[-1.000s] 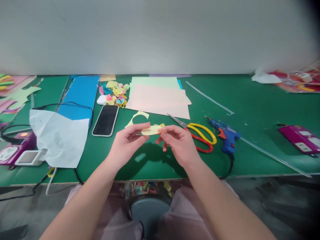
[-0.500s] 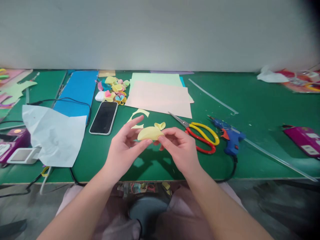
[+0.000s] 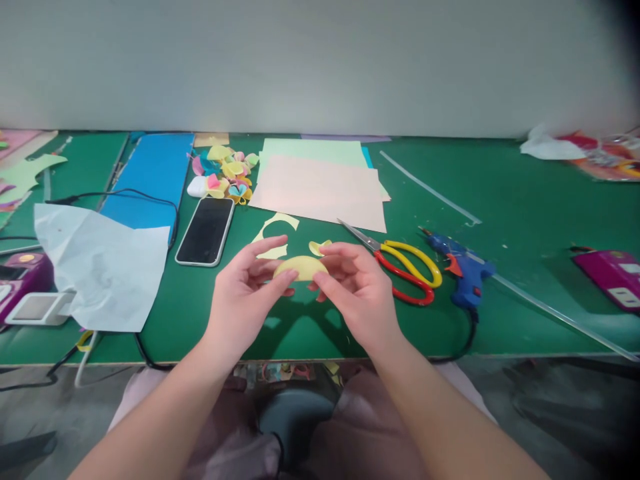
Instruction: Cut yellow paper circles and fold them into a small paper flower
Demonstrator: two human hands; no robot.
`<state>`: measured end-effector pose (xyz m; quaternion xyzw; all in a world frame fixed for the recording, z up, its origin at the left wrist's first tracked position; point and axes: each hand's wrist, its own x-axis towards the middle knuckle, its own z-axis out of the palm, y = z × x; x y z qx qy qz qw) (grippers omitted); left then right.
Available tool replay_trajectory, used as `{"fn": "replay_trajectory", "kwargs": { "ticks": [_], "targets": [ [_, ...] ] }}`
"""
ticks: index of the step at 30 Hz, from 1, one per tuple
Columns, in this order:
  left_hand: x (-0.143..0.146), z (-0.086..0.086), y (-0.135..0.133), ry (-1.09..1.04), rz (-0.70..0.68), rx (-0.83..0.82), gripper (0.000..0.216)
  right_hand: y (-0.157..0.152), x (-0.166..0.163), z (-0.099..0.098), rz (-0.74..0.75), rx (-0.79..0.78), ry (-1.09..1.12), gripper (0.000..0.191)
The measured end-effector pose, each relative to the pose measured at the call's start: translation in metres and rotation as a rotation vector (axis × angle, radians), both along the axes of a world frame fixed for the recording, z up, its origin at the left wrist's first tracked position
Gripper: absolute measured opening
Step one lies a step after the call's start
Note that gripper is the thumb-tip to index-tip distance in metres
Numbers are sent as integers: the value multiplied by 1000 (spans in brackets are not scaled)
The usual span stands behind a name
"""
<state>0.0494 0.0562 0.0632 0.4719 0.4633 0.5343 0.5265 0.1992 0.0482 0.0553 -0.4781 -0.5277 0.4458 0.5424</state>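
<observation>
Between my two hands is a folded yellow paper circle (image 3: 301, 268), its curved edge facing away from me. My left hand (image 3: 245, 287) pinches its left end between thumb and fingers. At the other end, my right hand (image 3: 357, 290) grips it the same way. Just beyond the right fingertips lies a small curled yellow paper piece (image 3: 319, 248) on the green table. A yellow paper offcut (image 3: 273, 227) with a round hole rests behind my left hand. To the right are scissors (image 3: 407, 267) with red and yellow handles, blades partly apart.
A blue glue gun (image 3: 463, 270) with a clear stick lies right of the scissors. Pink paper (image 3: 320, 193) tops a stack of sheets at the back. Left are a phone (image 3: 206, 231), colourful paper flowers (image 3: 230, 170), a blue board (image 3: 150, 167) and a crumpled white sheet (image 3: 107, 267).
The yellow paper circle has turned flatter and more level between my hands. My right fingers have shifted slightly. The view has tilted a little, so the table items sit slightly higher.
</observation>
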Motion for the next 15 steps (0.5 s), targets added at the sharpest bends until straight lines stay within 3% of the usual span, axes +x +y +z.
{"fn": "replay_trajectory", "kwargs": {
  "ticks": [15],
  "targets": [
    [-1, 0, -4, 10, 25, -11, 37, 0, -2, -2, 28, 38, 78, 17]
  ]
}}
